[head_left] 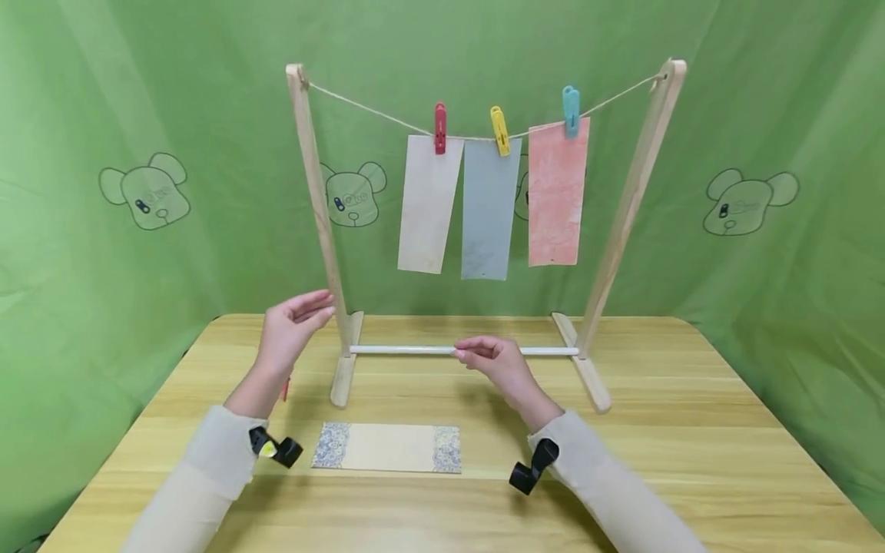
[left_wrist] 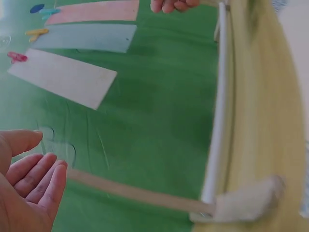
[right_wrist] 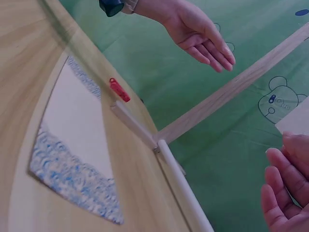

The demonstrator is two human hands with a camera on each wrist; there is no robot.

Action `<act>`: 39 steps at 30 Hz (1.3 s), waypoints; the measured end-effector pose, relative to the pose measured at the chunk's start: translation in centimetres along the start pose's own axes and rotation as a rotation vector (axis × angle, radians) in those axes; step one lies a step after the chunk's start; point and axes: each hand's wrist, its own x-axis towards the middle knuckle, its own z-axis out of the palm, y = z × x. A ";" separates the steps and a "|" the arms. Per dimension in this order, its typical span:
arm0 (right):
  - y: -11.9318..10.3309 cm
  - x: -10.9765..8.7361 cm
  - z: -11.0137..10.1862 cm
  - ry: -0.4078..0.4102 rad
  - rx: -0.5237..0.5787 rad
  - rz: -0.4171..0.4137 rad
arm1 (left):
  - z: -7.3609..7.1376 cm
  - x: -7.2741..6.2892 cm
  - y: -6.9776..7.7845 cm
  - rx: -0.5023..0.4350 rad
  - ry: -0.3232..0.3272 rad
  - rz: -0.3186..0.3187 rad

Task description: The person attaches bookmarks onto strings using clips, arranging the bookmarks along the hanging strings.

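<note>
My left hand (head_left: 293, 330) is raised beside the left wooden post (head_left: 321, 207), fingers extended and holding nothing. My right hand (head_left: 498, 367) hovers in front of the white crossbar (head_left: 401, 349), with its fingers loosely bent and nothing visible between them. Above, a string (head_left: 366, 107) carries three paper strips: a white strip (head_left: 430, 207) under a red clothespin (head_left: 440, 129), a grey-blue strip (head_left: 489, 211) under a yellow clothespin (head_left: 500, 130), and a pink strip (head_left: 556, 196) under a light-blue clothespin (head_left: 570, 111).
A cream strip with blue patterned ends (head_left: 387, 447) lies flat on the wooden table (head_left: 657, 461). Behind my left wrist, another red clothespin (right_wrist: 119, 90) rests on the tabletop. The right post (head_left: 632, 200) stands on a wooden foot. Green cloth (head_left: 228, 92) surrounds the table.
</note>
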 end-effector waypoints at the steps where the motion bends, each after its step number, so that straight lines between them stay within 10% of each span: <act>1: 0.3 -0.2 0.0 0.000 -0.008 0.009 | -0.3 -0.3 -0.5 -0.001 0.011 -0.003; 31: 3.3 -1.7 2.5 -0.324 -0.080 -0.015 | -6.9 -3.4 -9.1 -0.101 0.255 -0.228; 39: 4.1 -2.4 3.5 -0.382 -0.064 0.028 | -7.6 -3.5 -10.2 0.121 0.207 -0.329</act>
